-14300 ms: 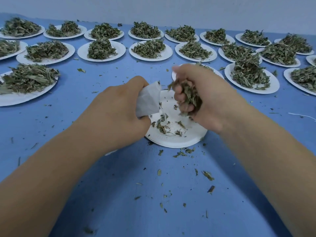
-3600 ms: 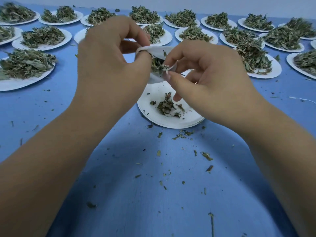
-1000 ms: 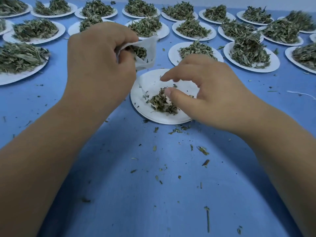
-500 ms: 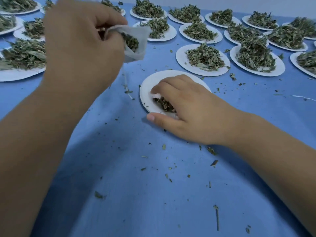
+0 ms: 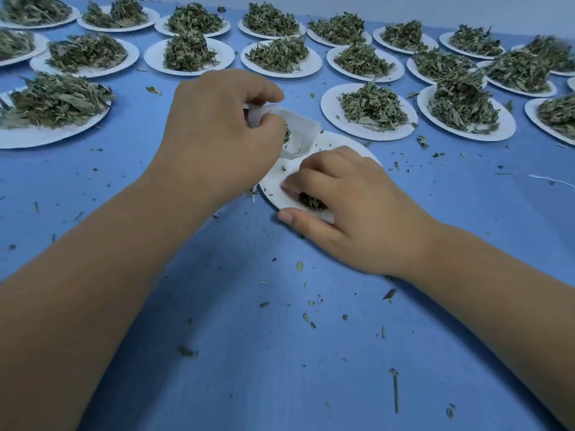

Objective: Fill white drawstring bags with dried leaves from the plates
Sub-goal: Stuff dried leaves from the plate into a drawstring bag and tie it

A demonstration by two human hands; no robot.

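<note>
My left hand (image 5: 217, 135) grips a white drawstring bag (image 5: 297, 132) by its rim, holding its mouth open just above the far edge of a nearly bare white plate (image 5: 270, 181). Some dried leaves show inside the bag. My right hand (image 5: 348, 206) lies on that plate, its fingers curled over a small clump of dried leaves (image 5: 311, 200) with the thumb at the plate's near rim.
Several white plates heaped with dried leaves fill the back of the blue table (image 5: 280, 353), the closest being a plate at right (image 5: 370, 110) and a plate at left (image 5: 53, 104). Leaf crumbs and a stem (image 5: 395, 390) litter the near table. A white string (image 5: 550, 180) lies at far right.
My left hand has brought the bag down and right, to the plate's far edge. My right hand stays on the plate, gathering the last leaves under its fingers.
</note>
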